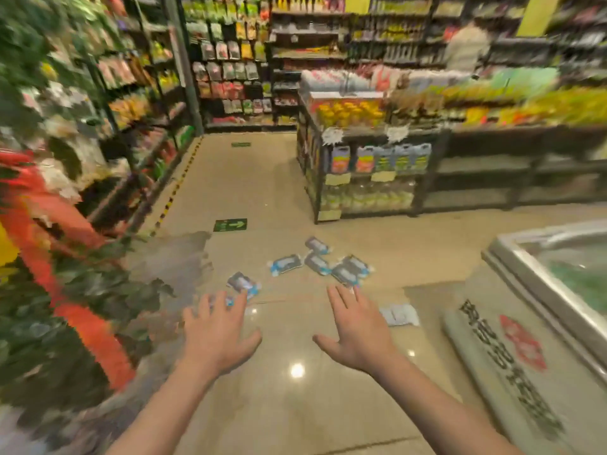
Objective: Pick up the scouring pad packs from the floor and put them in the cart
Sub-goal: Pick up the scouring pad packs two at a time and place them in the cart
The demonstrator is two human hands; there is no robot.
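Several scouring pad packs [285, 264], dark with blue and white ends, lie scattered on the beige floor ahead of me. One pack [243, 284] lies just beyond the fingertips of my left hand [216, 333]. Another pack [345, 274] sits right in front of my right hand [358, 330]. A pale pack [399, 314] lies flat to the right of that hand. Both hands are stretched forward, palms down, fingers spread, holding nothing. At the left edge, a blurred red frame [82, 320] may be the cart; I cannot tell for sure.
A chest freezer [538, 267] stands at the right, with a printed floor mat [512, 369] beside it. A shelf unit [371, 172] of bottles stands beyond the packs. Stocked shelves [131, 103] line the left side. The aisle runs ahead past a green arrow sticker [230, 224].
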